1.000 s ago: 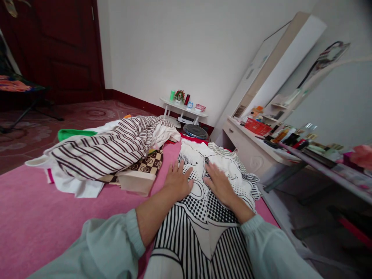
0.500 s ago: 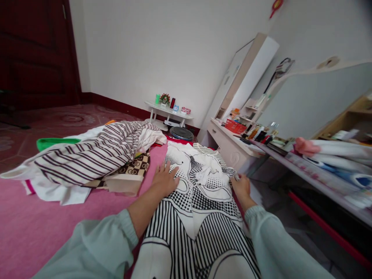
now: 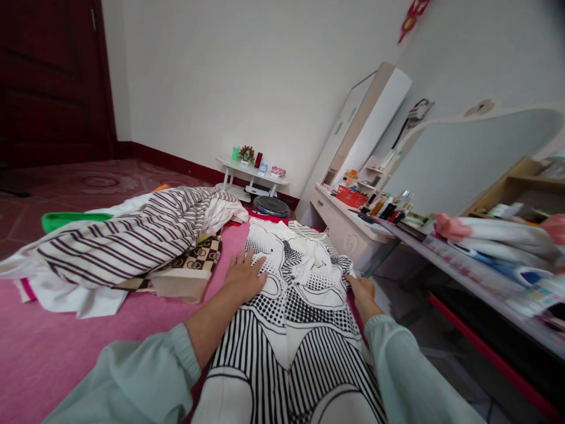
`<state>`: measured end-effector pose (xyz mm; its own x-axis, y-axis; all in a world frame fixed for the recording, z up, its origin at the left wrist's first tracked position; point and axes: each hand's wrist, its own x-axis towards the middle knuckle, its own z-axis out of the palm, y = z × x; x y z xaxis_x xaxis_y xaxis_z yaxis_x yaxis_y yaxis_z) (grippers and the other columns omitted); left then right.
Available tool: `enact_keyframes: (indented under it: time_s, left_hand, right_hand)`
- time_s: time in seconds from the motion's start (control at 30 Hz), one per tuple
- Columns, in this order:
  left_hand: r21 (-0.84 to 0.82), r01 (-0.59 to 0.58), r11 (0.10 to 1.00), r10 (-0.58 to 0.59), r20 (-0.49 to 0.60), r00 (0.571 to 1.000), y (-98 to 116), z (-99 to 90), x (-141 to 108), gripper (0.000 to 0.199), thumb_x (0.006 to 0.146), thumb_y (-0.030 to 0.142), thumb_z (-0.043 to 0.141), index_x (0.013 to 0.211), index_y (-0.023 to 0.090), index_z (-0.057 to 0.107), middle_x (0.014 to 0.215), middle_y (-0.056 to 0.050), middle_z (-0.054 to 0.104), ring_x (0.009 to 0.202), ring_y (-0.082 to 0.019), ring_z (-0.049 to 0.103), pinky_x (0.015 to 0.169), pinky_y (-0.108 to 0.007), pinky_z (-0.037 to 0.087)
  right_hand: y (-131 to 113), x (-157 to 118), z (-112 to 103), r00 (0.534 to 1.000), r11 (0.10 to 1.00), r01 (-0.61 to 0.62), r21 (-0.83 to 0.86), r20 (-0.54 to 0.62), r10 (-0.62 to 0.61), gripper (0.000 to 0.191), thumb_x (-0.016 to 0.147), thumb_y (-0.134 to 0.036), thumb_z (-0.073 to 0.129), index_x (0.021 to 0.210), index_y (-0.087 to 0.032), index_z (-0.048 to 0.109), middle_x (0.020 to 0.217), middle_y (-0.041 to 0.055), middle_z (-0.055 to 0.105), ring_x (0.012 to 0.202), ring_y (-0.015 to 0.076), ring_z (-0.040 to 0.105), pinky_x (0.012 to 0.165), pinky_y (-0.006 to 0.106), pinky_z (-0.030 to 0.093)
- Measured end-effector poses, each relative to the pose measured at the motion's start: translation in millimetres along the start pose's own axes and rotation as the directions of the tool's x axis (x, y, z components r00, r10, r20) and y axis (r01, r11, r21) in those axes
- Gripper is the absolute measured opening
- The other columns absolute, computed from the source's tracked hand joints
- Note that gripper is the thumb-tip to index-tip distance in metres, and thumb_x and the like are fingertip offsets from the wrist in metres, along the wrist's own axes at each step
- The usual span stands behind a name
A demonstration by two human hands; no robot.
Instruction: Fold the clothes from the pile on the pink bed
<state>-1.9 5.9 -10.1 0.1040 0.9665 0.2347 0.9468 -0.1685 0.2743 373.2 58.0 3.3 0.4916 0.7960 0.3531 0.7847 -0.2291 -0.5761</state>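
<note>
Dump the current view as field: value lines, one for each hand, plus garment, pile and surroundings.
left hand: open, palm down on the garment
right hand: at the garment's right edge; grip unclear
garment: black-and-white print, spread over pink cover
pile: striped, white and checked clothes, left
background: low white table, red basket

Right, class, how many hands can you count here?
2: the left hand lies on the left side of the dotted garment, the right hand at its right edge.
</note>
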Motion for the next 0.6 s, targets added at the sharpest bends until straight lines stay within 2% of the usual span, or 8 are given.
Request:
enact_keyframes:
  time_s: [0.1,0.23,0.33,0.4,0.5,0.6]
  left_hand:
    - [-0.016,0.003,1.000,-0.004,-0.009,1.000,0,0.3,0,0.055,0.090,0.052,0.034,0.141,0.032,0.041,0.154,-0.005,0.028,0.141,-0.034,0.020,0.112,-0.052,0.014]
    - [-0.032,0.005,0.999,-0.006,-0.021,1.000,0,0.1,0,0.054,0.090,0.051,0.035,0.139,0.032,0.043,0.154,-0.005,0.028,0.141,-0.033,0.019,0.112,-0.052,0.014]
    - [-0.041,0.015,0.999,-0.015,-0.007,1.000,1,-1.9,0,0.053,0.090,0.051,0.036,0.139,0.032,0.043,0.154,-0.004,0.028,0.141,-0.032,0.019,0.112,-0.052,0.013]
    - [-0.046,0.019,0.999,-0.019,0.000,1.000,1,-3.1,-1,0.053,0.089,0.050,0.036,0.139,0.032,0.043,0.154,-0.004,0.028,0.142,-0.032,0.019,0.112,-0.052,0.013]
    - [-0.056,0.023,0.998,-0.023,-0.006,1.000,1,-3.1,-1,0.053,0.089,0.050,0.037,0.139,0.032,0.043,0.154,-0.003,0.029,0.142,-0.032,0.018,0.112,-0.052,0.013]
    - [-0.073,0.022,0.997,-0.023,-0.016,1.000,0,-1.0,0,0.053,0.089,0.050,0.038,0.139,0.032,0.044,0.154,-0.003,0.029,0.142,-0.032,0.016,0.112,-0.052,0.013]
  right_hand:
    - [2,-3,-2,0.998,0.997,-0.060,-0.045,-0.033,0.058,0.027,0.072,-0.036,0.053,0.082,-0.019,0.072,0.084,0.0146,0.074,0.078,0.0307,0.069,0.065,0.034,0.051]
    - [-4,-10,-11,0.998,0.993,-0.044,-0.113,-0.040,0.039,0.035,0.075,-0.041,0.053,0.096,-0.018,0.069,0.099,0.0161,0.072,0.093,0.0312,0.066,0.078,0.036,0.050]
    - [-13,-15,-17,0.996,0.964,0.034,-0.265,0.085,-0.012,0.043,0.075,-0.050,0.055,0.102,-0.020,0.068,0.101,0.0152,0.071,0.096,0.0326,0.065,0.076,0.038,0.049]
    - [-18,-18,-21,0.988,0.926,0.071,-0.370,0.152,-0.015,0.040,0.076,-0.049,0.055,0.103,-0.022,0.069,0.101,0.0139,0.071,0.096,0.0325,0.065,0.073,0.037,0.048]
    - [-24,-23,-28,0.995,0.902,0.055,-0.428,0.096,-0.015,0.038,0.079,-0.043,0.051,0.107,-0.024,0.068,0.102,0.0140,0.070,0.095,0.0317,0.065,0.070,0.037,0.048]
    - [-34,-32,-38,1.000,0.922,0.028,-0.387,0.003,-0.030,0.040,0.080,-0.039,0.047,0.109,-0.021,0.067,0.103,0.0170,0.069,0.094,0.0322,0.065,0.071,0.038,0.048]
